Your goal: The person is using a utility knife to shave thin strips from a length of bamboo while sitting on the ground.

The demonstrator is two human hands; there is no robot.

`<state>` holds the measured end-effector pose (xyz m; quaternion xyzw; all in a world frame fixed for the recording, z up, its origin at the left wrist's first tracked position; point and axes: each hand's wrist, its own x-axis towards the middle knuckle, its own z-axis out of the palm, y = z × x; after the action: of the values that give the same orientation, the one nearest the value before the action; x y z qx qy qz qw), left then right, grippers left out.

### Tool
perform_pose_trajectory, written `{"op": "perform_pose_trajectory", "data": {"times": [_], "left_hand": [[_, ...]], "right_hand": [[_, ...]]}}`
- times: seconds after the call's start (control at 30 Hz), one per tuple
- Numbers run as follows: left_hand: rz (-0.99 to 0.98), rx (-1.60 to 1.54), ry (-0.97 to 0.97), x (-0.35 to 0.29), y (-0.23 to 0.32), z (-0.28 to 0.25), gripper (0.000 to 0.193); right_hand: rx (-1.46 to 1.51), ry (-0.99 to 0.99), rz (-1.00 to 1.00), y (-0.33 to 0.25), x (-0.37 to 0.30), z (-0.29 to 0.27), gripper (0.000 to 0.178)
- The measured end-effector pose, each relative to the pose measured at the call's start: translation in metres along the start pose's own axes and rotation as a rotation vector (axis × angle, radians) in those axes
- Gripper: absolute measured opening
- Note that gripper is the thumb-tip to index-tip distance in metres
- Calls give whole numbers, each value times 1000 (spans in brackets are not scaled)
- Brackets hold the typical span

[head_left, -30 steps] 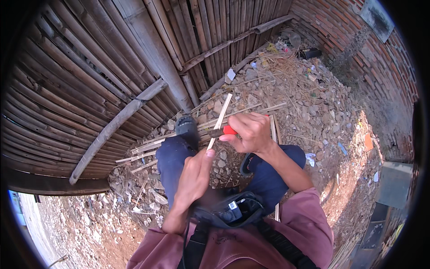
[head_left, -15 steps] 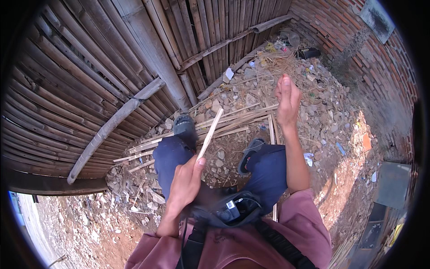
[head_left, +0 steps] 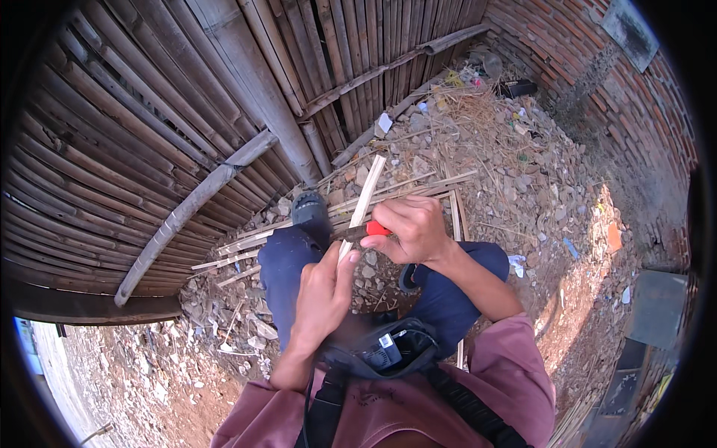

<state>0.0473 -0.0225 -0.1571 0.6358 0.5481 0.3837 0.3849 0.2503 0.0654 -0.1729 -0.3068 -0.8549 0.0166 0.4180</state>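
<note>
My left hand (head_left: 323,295) grips the lower end of a pale bamboo stick (head_left: 365,196) that points up and away from me, tilted to the right. My right hand (head_left: 413,228) is closed on a knife with a red handle (head_left: 376,228). Its blade lies against the stick just above my left thumb. Both hands work over my knees, which are in dark blue trousers (head_left: 282,261).
A bamboo fence (head_left: 187,112) curves across the left and top. Loose bamboo strips (head_left: 246,243) lie on rubble and stones by my shoe (head_left: 310,210). A brick wall (head_left: 597,82) stands at right. A black pouch (head_left: 385,347) hangs at my chest.
Half a second ago my right hand was stretched far forward, away from the stick. It has come back with the red-handled knife set against the stick. My left hand keeps holding the stick.
</note>
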Motion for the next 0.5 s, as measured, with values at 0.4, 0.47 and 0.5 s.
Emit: {"op": "perform_pose_trajectory", "data": {"times": [0.4,0.47,0.5], "left_hand": [[-1,142,42,-4,0,3,26],[-56,186,-10,-13,1,2,26],[-81,206,-39,-19,0,3,26]], "right_hand": [[-201,24,108,-2,3,-6,55],[-278,78,316,15,7,-20,51],[-318,148,452,36,14,-33,51]]}}
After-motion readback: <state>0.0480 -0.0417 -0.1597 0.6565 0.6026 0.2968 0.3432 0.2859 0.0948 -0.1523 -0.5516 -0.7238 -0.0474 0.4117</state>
